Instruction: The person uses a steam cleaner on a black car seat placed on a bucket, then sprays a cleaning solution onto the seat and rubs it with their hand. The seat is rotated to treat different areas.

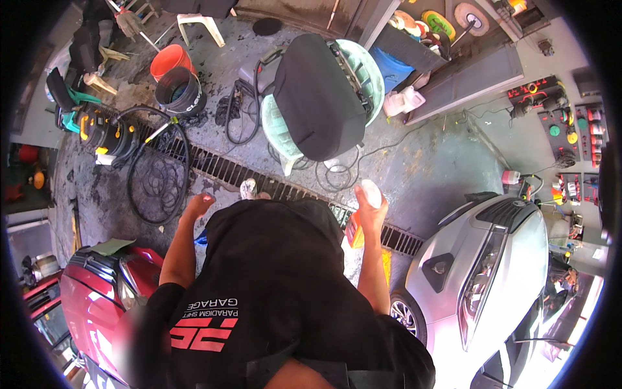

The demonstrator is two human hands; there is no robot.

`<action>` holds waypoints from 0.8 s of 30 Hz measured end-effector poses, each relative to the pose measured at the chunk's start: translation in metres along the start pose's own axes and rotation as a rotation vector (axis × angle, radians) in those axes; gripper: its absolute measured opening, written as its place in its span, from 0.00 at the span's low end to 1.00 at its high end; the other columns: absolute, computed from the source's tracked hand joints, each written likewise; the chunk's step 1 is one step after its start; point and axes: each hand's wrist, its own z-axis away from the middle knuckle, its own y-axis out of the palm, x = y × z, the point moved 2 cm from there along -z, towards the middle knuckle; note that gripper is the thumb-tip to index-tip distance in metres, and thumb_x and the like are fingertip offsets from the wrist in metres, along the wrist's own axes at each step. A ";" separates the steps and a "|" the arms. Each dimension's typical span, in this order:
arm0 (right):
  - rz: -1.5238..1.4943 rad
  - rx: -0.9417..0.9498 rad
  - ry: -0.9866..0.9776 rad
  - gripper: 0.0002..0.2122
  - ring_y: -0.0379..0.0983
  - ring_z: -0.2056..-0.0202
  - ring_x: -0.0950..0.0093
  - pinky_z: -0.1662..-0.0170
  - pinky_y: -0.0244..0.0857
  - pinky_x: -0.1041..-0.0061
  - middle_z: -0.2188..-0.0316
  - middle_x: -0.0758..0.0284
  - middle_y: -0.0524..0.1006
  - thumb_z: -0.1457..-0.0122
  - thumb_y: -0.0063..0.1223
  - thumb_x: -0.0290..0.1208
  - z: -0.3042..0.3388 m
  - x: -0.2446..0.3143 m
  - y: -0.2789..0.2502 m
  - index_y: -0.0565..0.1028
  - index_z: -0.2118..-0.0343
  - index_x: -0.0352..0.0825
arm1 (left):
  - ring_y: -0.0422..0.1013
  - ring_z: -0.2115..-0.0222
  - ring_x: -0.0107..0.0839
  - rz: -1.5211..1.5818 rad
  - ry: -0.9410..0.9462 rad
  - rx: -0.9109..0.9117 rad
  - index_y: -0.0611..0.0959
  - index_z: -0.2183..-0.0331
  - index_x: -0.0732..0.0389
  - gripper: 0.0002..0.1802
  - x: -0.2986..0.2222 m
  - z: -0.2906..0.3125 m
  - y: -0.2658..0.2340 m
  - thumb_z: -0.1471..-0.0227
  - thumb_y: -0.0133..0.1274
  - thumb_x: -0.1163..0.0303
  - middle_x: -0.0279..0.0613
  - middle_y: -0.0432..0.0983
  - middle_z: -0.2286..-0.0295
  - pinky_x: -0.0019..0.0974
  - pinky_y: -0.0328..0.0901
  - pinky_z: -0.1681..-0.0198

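Note:
My right hand (372, 212), raised in front of me on the right, is closed around a white rounded object (371, 192); its exact kind does not show. Just below that hand is an orange container (354, 230), partly covered by my body and arm. On the left my left hand (201, 205) hangs loosely beside my body with nothing seen in it. Ahead of me a black upholstered seat part (321, 97) rests on a pale green plastic chair (277, 126). A metal frame runs along the seat part's far right side.
A floor drain grate (207, 163) crosses in front of me. Hoses and cords lie around a yellow-black vacuum (103, 133). Black bucket (181, 94) and orange bucket (172, 61) stand far left. A silver car (492, 259) is close right, a red car (97, 298) left.

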 end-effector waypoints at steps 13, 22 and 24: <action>-0.030 -0.227 -0.034 0.18 0.75 0.64 0.82 0.59 0.70 0.78 0.66 0.73 0.82 0.42 0.75 0.37 -0.031 0.144 0.022 0.85 0.55 0.30 | 0.83 0.57 0.49 0.170 0.082 0.040 0.88 0.57 0.66 0.23 0.040 -0.111 -0.081 0.42 0.62 0.54 0.57 0.86 0.61 0.47 0.74 0.52; 0.126 -0.373 0.059 0.19 0.73 0.66 0.84 0.61 0.67 0.79 0.65 0.76 0.81 0.41 0.73 0.36 -0.014 0.179 0.001 0.84 0.50 0.35 | 0.82 0.54 0.51 0.118 0.054 0.110 0.88 0.56 0.67 0.25 0.098 -0.176 -0.110 0.42 0.61 0.53 0.59 0.86 0.60 0.48 0.73 0.48; 0.072 -0.304 0.049 0.19 0.72 0.66 0.84 0.61 0.66 0.80 0.66 0.76 0.81 0.41 0.73 0.37 -0.013 0.188 0.003 0.83 0.49 0.35 | 0.81 0.52 0.51 0.125 0.048 0.125 0.88 0.55 0.67 0.25 0.105 -0.185 -0.113 0.41 0.61 0.53 0.59 0.86 0.58 0.48 0.72 0.47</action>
